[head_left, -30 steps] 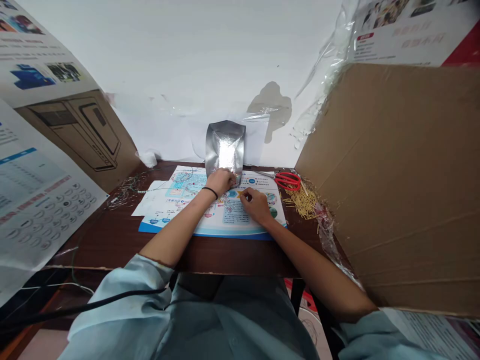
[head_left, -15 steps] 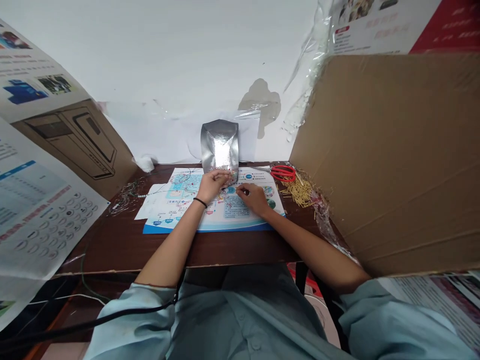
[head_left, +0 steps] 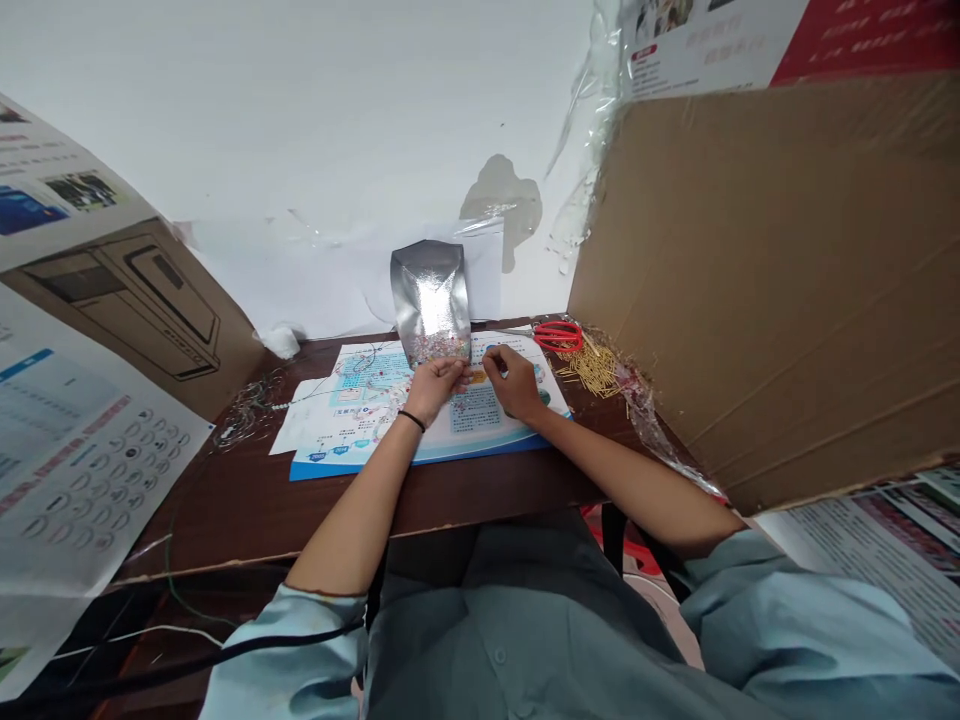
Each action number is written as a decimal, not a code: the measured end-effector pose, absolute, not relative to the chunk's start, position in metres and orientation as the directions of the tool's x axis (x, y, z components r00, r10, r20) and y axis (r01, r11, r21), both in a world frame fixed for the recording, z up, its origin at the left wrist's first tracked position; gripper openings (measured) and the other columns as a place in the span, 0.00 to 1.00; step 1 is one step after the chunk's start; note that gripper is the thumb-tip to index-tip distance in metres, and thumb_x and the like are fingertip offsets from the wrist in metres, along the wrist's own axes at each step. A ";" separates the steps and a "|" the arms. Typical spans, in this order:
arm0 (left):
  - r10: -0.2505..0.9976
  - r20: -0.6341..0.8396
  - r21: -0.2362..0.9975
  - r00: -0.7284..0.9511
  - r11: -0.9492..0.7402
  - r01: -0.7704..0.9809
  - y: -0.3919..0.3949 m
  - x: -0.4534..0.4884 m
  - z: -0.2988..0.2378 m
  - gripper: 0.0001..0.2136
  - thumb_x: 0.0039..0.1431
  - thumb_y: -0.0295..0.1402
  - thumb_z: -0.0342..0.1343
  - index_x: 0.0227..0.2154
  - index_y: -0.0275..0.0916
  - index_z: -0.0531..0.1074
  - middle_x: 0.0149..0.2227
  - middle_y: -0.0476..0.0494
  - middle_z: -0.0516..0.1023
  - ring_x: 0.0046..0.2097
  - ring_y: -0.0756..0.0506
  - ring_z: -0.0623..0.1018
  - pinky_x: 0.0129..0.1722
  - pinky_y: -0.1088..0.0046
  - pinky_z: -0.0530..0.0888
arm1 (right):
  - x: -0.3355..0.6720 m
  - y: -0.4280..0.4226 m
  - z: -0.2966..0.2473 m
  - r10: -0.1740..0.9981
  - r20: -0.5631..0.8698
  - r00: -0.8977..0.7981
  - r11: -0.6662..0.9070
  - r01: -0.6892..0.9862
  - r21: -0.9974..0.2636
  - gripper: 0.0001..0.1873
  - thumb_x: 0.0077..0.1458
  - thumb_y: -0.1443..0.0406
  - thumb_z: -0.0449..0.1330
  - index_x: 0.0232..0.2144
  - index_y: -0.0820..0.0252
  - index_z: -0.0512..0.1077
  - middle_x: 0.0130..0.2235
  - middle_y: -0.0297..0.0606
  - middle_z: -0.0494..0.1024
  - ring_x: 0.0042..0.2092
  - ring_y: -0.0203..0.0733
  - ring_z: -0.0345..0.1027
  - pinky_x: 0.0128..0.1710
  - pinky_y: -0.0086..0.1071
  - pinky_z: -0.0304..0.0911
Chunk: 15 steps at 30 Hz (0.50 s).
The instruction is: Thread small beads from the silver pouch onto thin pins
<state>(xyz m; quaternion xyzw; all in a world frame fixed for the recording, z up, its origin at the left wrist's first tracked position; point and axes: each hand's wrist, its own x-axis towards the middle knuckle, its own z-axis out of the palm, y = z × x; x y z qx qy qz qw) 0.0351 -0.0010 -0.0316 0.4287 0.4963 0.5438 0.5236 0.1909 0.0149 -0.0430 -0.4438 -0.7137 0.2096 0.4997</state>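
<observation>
Over a printed sheet (head_left: 390, 455) my left hand (head_left: 439, 388) is closed, thumb and fingertips pinched together; anything between them is too small to make out. Just to its right, my right hand (head_left: 514, 380) is also closed in a pinch, with its fingertips apart from the left ones. Whatever it grips, if anything, cannot be seen. Behind the left hand stands a silver foil pouch (head_left: 431, 295), with small coloured bits showing along its lower part. Tiny bead-like pieces (head_left: 390, 393) lie scattered on the sheet to the left.
Red-handled scissors (head_left: 559, 336) lie at the back right, beside a pile of thin gold-coloured sticks (head_left: 589, 372). Clear plastic film (head_left: 641, 420) runs along the right side. Tangled thin wire (head_left: 247, 410) lies at left. Cardboard walls (head_left: 750, 280) flank the brown table (head_left: 225, 520).
My left hand has come down towards me, uncovering the pouch's lower part. My right hand has shifted slightly away from me and stays pinched. The camera view has turned a little.
</observation>
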 end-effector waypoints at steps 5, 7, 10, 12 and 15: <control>0.999 -0.043 0.990 0.003 0.043 -0.137 0.000 0.032 -0.036 0.11 0.54 0.37 0.67 0.33 0.34 0.78 0.29 0.42 0.81 0.25 0.51 0.77 0.22 0.79 0.69 | 0.189 0.016 -0.046 0.836 0.532 -0.134 0.535 0.420 -0.733 0.08 0.60 0.63 0.51 0.29 0.56 0.66 0.32 0.36 0.75 0.35 0.38 0.66 0.41 0.32 0.62; 0.998 -0.047 0.988 0.035 0.052 -0.149 0.000 0.032 -0.037 0.11 0.53 0.36 0.67 0.34 0.34 0.78 0.30 0.43 0.81 0.26 0.52 0.77 0.22 0.80 0.70 | 0.188 0.016 -0.047 0.831 0.532 -0.160 0.546 0.415 -0.728 0.08 0.60 0.62 0.52 0.29 0.56 0.66 0.32 0.36 0.75 0.34 0.38 0.66 0.41 0.32 0.62; 0.994 -0.077 0.980 0.075 0.089 -0.180 0.000 0.031 -0.036 0.09 0.54 0.33 0.68 0.35 0.34 0.78 0.30 0.43 0.81 0.27 0.52 0.78 0.26 0.79 0.73 | 0.188 0.016 -0.049 0.828 0.531 -0.180 0.554 0.406 -0.727 0.09 0.60 0.62 0.51 0.29 0.56 0.66 0.31 0.35 0.75 0.34 0.38 0.67 0.40 0.31 0.63; 0.991 -0.102 0.970 0.085 0.118 -0.213 -0.001 0.031 -0.036 0.07 0.54 0.30 0.67 0.34 0.33 0.78 0.29 0.44 0.81 0.28 0.52 0.79 0.29 0.79 0.75 | 0.189 0.017 -0.050 0.818 0.544 -0.189 0.570 0.392 -0.722 0.08 0.60 0.62 0.51 0.28 0.56 0.66 0.31 0.35 0.75 0.34 0.38 0.67 0.40 0.32 0.63; 0.989 -0.127 0.948 0.077 0.144 -0.285 0.000 0.031 -0.036 0.03 0.55 0.26 0.65 0.32 0.33 0.78 0.28 0.44 0.81 0.30 0.53 0.80 0.35 0.78 0.77 | 0.190 0.018 -0.052 0.787 0.584 -0.198 0.612 0.364 -0.702 0.08 0.59 0.62 0.52 0.28 0.56 0.66 0.31 0.36 0.76 0.34 0.38 0.67 0.40 0.32 0.63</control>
